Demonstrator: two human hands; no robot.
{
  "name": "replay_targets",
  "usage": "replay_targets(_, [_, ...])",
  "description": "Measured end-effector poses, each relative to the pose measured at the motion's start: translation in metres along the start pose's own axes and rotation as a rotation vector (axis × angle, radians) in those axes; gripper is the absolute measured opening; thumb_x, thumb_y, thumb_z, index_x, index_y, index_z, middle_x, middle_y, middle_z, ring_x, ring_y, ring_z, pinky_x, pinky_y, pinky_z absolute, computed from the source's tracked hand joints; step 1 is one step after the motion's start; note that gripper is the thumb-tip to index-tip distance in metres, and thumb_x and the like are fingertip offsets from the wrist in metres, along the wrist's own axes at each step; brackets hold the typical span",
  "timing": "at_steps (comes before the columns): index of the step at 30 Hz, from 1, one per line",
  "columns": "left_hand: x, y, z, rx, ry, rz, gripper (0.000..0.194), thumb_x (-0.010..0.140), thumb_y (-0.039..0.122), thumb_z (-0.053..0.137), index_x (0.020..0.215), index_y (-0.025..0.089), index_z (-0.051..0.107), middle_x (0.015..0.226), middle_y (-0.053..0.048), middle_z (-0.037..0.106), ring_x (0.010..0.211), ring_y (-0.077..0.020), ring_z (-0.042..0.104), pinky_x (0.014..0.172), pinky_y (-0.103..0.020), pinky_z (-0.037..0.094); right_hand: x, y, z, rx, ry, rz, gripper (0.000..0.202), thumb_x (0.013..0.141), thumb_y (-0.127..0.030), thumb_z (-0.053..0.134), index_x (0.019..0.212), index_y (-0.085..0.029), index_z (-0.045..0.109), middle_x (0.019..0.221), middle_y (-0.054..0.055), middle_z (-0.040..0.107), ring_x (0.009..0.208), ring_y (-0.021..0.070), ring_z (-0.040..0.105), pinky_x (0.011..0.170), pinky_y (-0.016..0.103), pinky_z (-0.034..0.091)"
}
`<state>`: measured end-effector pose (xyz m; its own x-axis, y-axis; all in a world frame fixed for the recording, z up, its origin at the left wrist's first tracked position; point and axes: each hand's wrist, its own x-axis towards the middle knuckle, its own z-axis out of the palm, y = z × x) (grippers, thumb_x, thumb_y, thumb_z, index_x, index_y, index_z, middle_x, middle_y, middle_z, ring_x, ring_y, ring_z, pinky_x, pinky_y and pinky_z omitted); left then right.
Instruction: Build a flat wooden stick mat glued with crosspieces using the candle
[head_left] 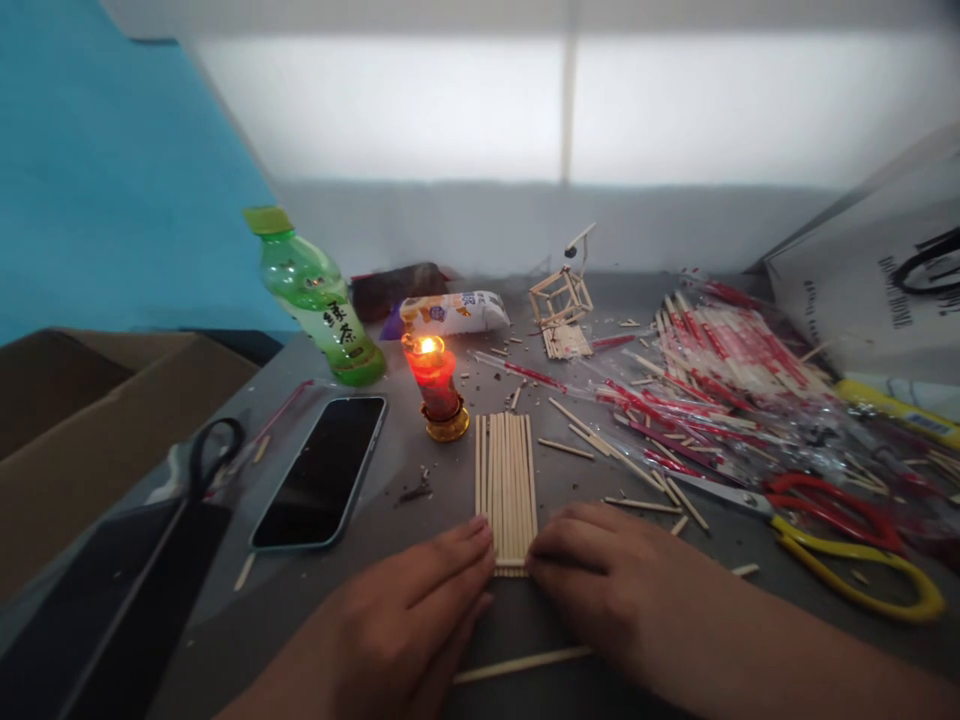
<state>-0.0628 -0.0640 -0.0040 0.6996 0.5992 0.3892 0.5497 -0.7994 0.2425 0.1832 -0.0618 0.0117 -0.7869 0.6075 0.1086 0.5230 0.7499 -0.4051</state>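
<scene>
A flat row of thin wooden sticks (506, 480) lies side by side on the grey table in front of me. One stick (511, 564) runs crosswise over its near end. My left hand (409, 600) rests against the row's left edge, fingers stretched out and close together. At the lower right corner of the row, my right hand (600, 560) has its fingers bent and pressed to the edge and the crosswise stick's end; its fingertips are partly hidden. Another loose stick (525, 663) lies between my wrists. A lit red candle (435, 380) in a gold holder stands just beyond the row.
Left are a phone (322, 475), a leaning green bottle (319, 300) and a black strap (214, 455). Behind sit a snack packet (450, 313) and a small stick frame (561, 297). Right lie red-and-clear wrappers with sticks (727, 345), scissors (847, 540) and a yellow tube (896, 410).
</scene>
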Motion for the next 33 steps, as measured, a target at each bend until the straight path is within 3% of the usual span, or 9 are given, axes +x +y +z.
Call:
replay_targets(5, [-0.005, -0.008, 0.003, 0.127, -0.017, -0.067, 0.038, 0.094, 0.022, 0.057, 0.128, 0.011, 0.067, 0.132, -0.014, 0.07, 0.117, -0.0271, 0.071, 0.095, -0.039, 0.059, 0.003, -0.001, -0.004, 0.033, 0.021, 0.018, 0.015, 0.096, -0.009, 0.059, 0.106, -0.016, 0.068, 0.109, 0.005, 0.07, 0.099, 0.0179, 0.061, 0.089, 0.029, 0.049])
replay_targets(11, [-0.004, -0.01, 0.006, 0.146, -0.073, 0.026, 0.033, 0.095, 0.018, 0.05, 0.119, 0.013, 0.072, 0.124, -0.011, 0.075, 0.109, -0.0253, 0.074, 0.092, -0.038, 0.061, -0.002, 0.004, 0.002, 0.026, -0.025, 0.025, 0.016, 0.096, -0.01, 0.06, 0.109, -0.014, 0.068, 0.11, 0.006, 0.07, 0.1, 0.0208, 0.061, 0.091, 0.032, 0.047])
replay_targets(19, [0.0, -0.011, 0.009, 0.194, 0.009, 0.12, 0.043, 0.096, 0.005, 0.035, 0.109, 0.01, 0.075, 0.115, -0.015, 0.078, 0.108, -0.0258, 0.075, 0.09, -0.038, 0.062, -0.004, -0.001, 0.001, -0.078, -0.077, -0.011, 0.027, 0.099, -0.015, 0.056, 0.124, -0.01, 0.064, 0.116, 0.012, 0.07, 0.104, 0.0255, 0.061, 0.094, 0.038, 0.048])
replay_targets(24, [-0.007, -0.013, 0.012, 0.166, 0.003, 0.118, 0.043, 0.096, 0.003, 0.034, 0.111, 0.008, 0.074, 0.116, -0.015, 0.078, 0.11, -0.0272, 0.074, 0.092, -0.041, 0.062, 0.005, -0.001, 0.006, -0.054, -0.135, -0.006, 0.028, 0.098, -0.025, 0.062, 0.124, -0.015, 0.063, 0.113, 0.008, 0.069, 0.105, 0.0267, 0.058, 0.093, 0.042, 0.045])
replay_targets(29, [-0.005, -0.01, 0.012, 0.146, 0.012, 0.116, 0.043, 0.095, 0.002, 0.035, 0.109, 0.009, 0.075, 0.118, -0.015, 0.077, 0.114, -0.0282, 0.072, 0.095, -0.042, 0.06, 0.007, 0.002, 0.006, 0.039, -0.085, 0.069, 0.021, 0.098, -0.021, 0.058, 0.117, -0.021, 0.066, 0.113, 0.004, 0.07, 0.106, 0.0244, 0.059, 0.094, 0.043, 0.043])
replay_targets(33, [0.0, -0.008, 0.011, 0.134, 0.046, 0.073, 0.041, 0.098, 0.007, 0.037, 0.103, 0.011, 0.077, 0.11, -0.013, 0.08, 0.107, -0.0254, 0.075, 0.094, -0.039, 0.061, 0.002, 0.003, -0.003, 0.212, -0.003, 0.072, 0.025, 0.095, -0.011, 0.055, 0.113, -0.021, 0.068, 0.117, 0.002, 0.072, 0.109, 0.0182, 0.061, 0.1, 0.033, 0.044])
